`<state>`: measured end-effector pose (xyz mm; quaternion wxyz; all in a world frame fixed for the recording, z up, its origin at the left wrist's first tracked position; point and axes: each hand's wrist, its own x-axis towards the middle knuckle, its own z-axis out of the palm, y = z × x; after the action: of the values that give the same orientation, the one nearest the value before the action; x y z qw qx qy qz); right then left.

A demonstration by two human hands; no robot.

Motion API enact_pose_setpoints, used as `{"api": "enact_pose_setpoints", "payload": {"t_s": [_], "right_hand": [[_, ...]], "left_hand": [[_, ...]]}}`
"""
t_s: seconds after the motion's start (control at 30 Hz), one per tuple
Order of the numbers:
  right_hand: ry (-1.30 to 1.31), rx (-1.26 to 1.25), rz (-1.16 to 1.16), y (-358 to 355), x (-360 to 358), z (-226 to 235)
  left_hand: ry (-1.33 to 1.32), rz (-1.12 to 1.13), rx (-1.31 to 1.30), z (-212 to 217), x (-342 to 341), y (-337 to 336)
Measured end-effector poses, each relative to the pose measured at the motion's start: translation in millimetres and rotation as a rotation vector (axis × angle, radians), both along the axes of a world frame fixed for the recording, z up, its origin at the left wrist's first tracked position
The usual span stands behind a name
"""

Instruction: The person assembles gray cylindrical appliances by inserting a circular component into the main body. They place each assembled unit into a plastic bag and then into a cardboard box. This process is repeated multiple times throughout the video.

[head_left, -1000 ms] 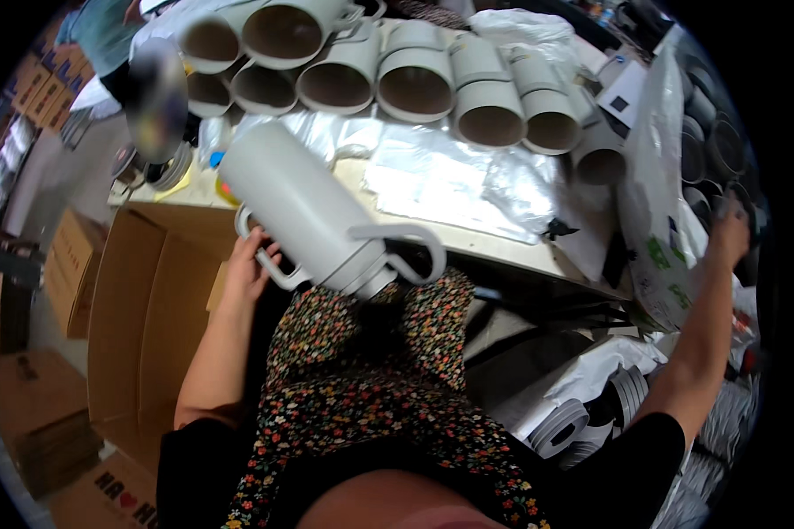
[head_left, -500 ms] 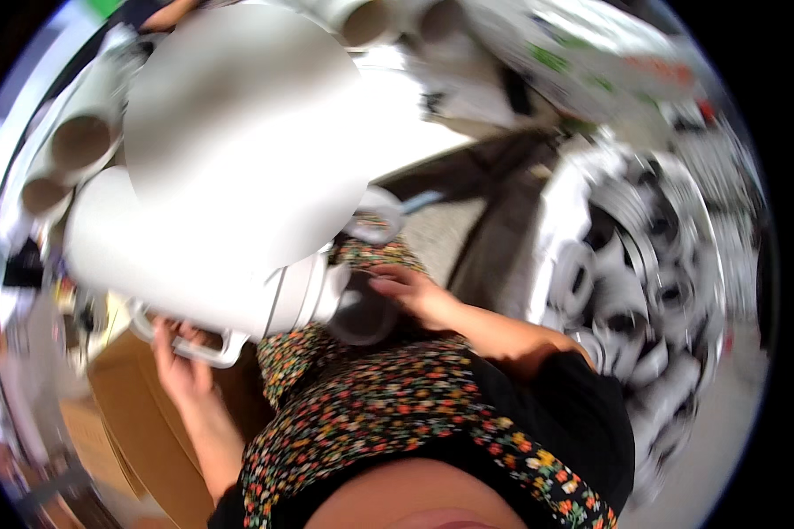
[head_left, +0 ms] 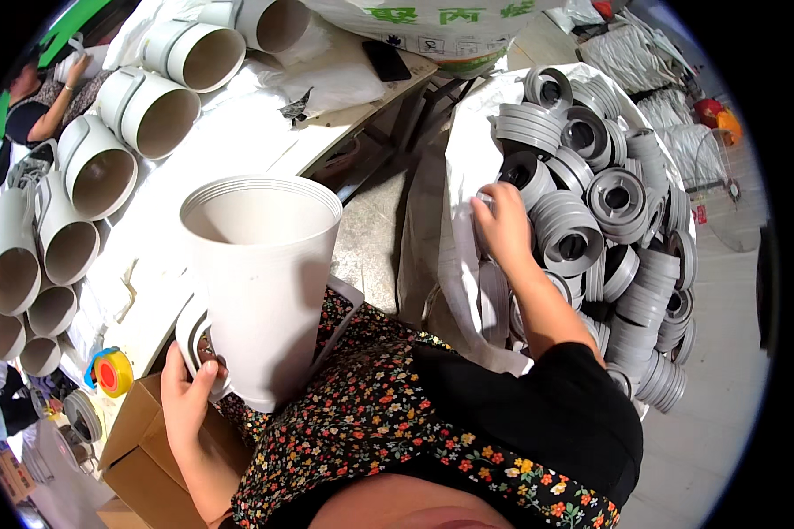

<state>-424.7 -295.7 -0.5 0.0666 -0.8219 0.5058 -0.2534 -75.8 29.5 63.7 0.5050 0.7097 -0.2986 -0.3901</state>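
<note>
My left hand (head_left: 190, 397) is closed round the handle (head_left: 191, 335) of a large pale grey plastic pitcher (head_left: 269, 300). The pitcher stands nearly upright over my lap, its ridged round mouth facing up and no lid on it. Far to the right, my right hand (head_left: 507, 231) reaches over the near edge of a white sack (head_left: 466, 176) full of grey round lids (head_left: 573, 240). Its fingers are bent down among the lids at that edge. What lies under the fingertips is mostly hidden.
Several similar pitchers (head_left: 163, 123) lie on the white-covered table (head_left: 198, 159) at the left. A dark phone (head_left: 385, 61) and a yellow tape measure (head_left: 112, 374) lie on it too. An open cardboard box (head_left: 154, 441) stands at lower left. Another person (head_left: 53, 110) works at the far left.
The pitcher has swung from a tilted position to nearly upright, mouth up. My right hand has moved from a dark round part over my lap to the sack on the right.
</note>
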Motion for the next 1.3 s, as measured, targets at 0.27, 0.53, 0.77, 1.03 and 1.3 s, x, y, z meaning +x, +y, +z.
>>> {"api": "enact_pose_setpoints", "payload": {"t_s": [0.27,0.53,0.77,1.03,1.3], "right_hand": [[0.197,-0.195,0.038,15,-23,5],[-1.660,1.821,0.402,21,79,50],[-0.610,0.303,0.877,18,116,99],[-0.333,-0.106,1.098,49,161,111],[-0.407,-0.020,1.189,41,170,102]], "left_hand": [[-0.168,-0.116,0.096,-12,0,-13],[-0.417,-0.269,-0.098,-9,-16,2],[-0.486,-0.247,-0.118,-12,-13,18],[-0.493,-0.201,-0.104,-16,-12,5],[-0.524,-0.058,-0.155,-35,12,6]]}}
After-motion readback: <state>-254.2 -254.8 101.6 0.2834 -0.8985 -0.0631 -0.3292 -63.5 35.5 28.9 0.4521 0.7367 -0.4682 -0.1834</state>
